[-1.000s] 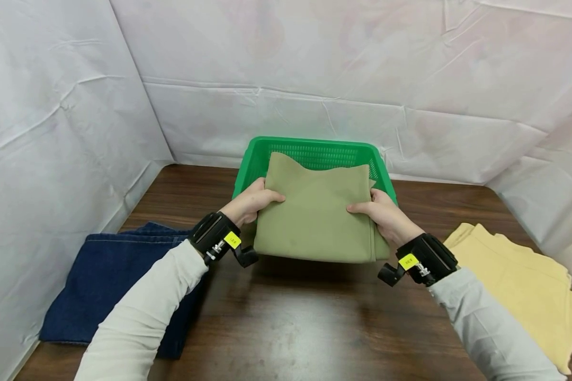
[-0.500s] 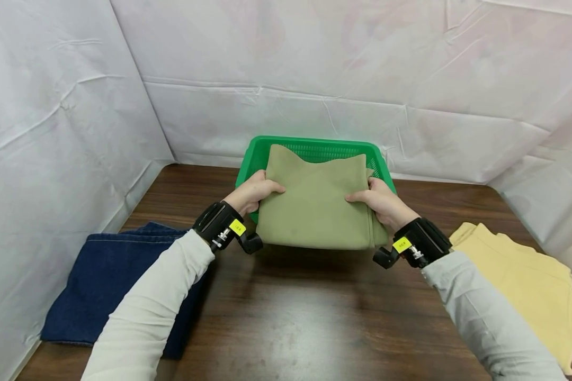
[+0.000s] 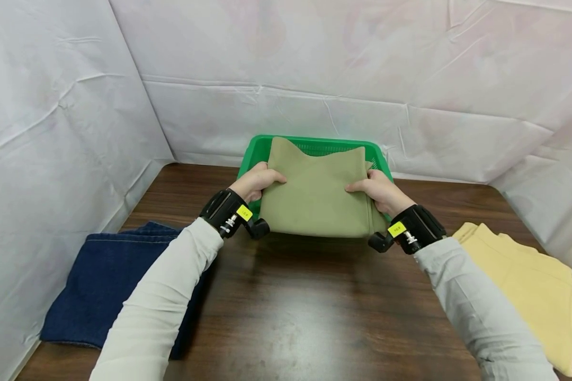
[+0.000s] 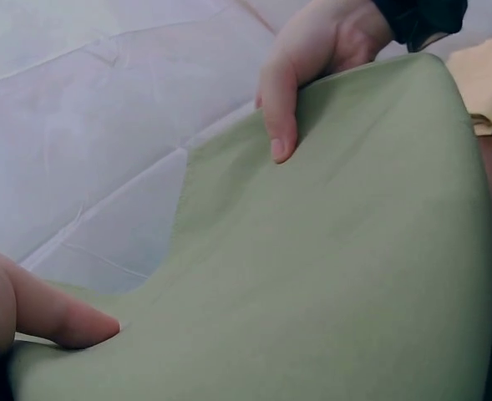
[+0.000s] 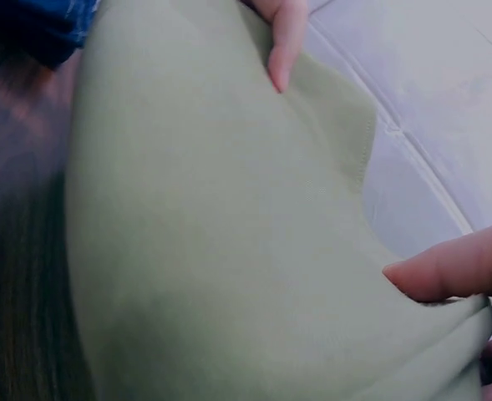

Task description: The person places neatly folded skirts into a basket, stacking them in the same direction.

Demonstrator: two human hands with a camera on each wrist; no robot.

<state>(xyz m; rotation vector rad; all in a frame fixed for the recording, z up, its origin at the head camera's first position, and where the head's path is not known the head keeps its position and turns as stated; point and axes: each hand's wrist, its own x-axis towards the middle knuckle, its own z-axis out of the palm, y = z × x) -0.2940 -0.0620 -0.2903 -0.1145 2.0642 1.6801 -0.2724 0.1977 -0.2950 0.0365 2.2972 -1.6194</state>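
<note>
Both hands hold a folded olive-green cloth [image 3: 316, 198] by its two sides, over the front of a green plastic basket [image 3: 251, 154]. My left hand [image 3: 259, 181] grips the left edge, thumb flat on top. On the opposite edge, my right hand [image 3: 381, 191] pinches the folded layers the same way. The left wrist view shows the left thumb [image 4: 70, 324] pressing on the cloth, its fingers hidden beneath. In the right wrist view the right thumb [image 5: 454, 266] lies across stacked folds. The cloth's far edge dips in the middle and shows a stitched seam.
Folded dark blue denim [image 3: 119, 280] lies on the brown wooden table [image 3: 295, 317] at the left, partly under the left sleeve. A folded yellow cloth [image 3: 519, 288] lies at the right. White sheeting [image 3: 314, 69] rises behind the basket and along both sides.
Both hands have moved forward with the olive-green cloth, away from the body, so it covers more of the basket. The denim and yellow cloth stay in place.
</note>
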